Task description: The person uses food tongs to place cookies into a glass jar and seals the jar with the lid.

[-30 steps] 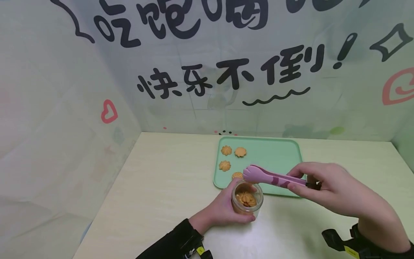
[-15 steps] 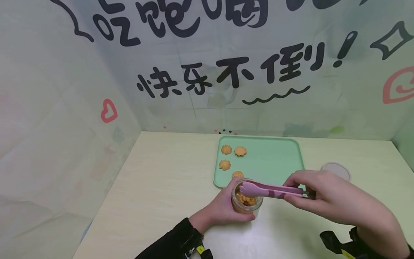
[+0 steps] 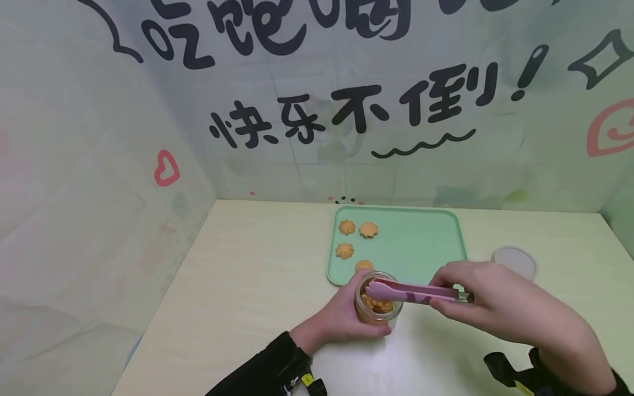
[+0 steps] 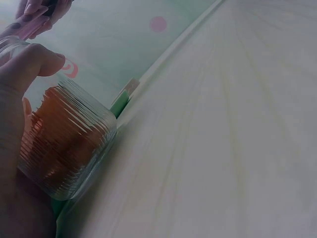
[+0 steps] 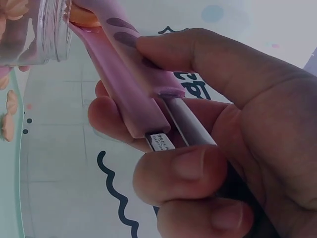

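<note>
My left hand (image 3: 339, 319) grips a clear glass jar (image 3: 377, 321), mouth tilted up, with flower-shaped cookies (image 3: 381, 306) inside. Ribbed sides of the jar (image 4: 79, 144) show in the left wrist view, the thumb near its rim. My right hand (image 3: 500, 294) holds pink tongs (image 3: 416, 293), thumb on one arm and fingers round the other. The paw-shaped tips reach into the jar's mouth. Seen from the right wrist, an orange-brown cookie (image 5: 85, 19) shows between the tong arms at the jar's opening; I cannot tell whether they pinch it.
Behind the jar lies a green tray (image 3: 416, 236) with several cookies (image 3: 369, 230) on its left side. A pale round lid (image 3: 515, 260) rests on the table right of the tray, partly behind my right hand. A printed cloth (image 3: 297, 176) hangs at the table's back edge.
The tongs have come down and left from above the jar's rim into its mouth. My right hand's shift left uncovers the pale lid. The left hand and jar have stayed put.
</note>
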The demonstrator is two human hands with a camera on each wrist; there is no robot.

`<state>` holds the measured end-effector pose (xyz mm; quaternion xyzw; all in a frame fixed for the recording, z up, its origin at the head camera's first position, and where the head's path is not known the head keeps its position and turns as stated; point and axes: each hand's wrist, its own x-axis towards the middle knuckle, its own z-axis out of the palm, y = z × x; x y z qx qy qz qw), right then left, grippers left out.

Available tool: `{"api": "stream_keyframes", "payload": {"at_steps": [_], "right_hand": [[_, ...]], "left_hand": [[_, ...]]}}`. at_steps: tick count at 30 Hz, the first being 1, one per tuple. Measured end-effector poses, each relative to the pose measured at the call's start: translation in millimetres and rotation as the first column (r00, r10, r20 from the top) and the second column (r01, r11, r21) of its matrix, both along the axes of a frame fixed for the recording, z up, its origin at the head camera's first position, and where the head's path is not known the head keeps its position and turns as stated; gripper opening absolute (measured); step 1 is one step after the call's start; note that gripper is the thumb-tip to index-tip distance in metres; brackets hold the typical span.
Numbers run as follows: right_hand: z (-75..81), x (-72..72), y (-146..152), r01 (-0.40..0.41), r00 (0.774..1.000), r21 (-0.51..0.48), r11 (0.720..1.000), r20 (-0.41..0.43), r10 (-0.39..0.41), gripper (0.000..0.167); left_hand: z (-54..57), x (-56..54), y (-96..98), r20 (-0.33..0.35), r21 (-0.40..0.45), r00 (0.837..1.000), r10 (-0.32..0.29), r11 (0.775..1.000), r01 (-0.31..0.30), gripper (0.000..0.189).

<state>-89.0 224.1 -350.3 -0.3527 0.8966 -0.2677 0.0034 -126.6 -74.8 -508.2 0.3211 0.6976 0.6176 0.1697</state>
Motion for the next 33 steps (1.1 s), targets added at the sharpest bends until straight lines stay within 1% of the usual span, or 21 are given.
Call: {"api": "stream_keyframes", "payload": {"at_steps": [5,12,16,21,25,33], "right_hand": [[0.9,0.7,-0.8,0.013,0.999,0.033,0.999,0.030,-0.014,0.013],[-0.2,0.2,-1.4,-0.002,1.000,0.023,1.000,0.016,0.002,0.019],[-0.7,0.4,-1.4,-0.004,1.000,0.021,1.000,0.014,0.004,0.019],[-0.2,1.1,-0.8,0.019,0.999,0.035,0.999,0.032,-0.021,0.015],[0.0,1.4,0.6,0.043,0.999,0.038,0.998,0.021,-0.044,0.014],[0.9,0.6,3.0,0.057,0.998,0.036,0.998,0.019,-0.058,0.011]], "left_hand": [[0.1,-0.1,-0.2,-0.012,0.009,1.000,-0.003,1.000,0.003,0.089],[0.1,0.1,-0.4,0.002,0.013,1.000,-0.008,1.000,0.008,0.089],[-0.3,-0.2,-0.5,0.000,0.014,1.000,-0.013,1.000,0.013,0.089],[-0.9,-0.6,0.0,-0.002,0.012,1.000,-0.012,1.000,0.012,0.090],[-0.6,-0.4,-0.1,-0.004,0.004,1.000,-0.008,1.000,0.008,0.091],[-0.9,-0.3,-0.4,-0.004,-0.014,1.000,0.005,1.000,-0.005,0.091]]}}
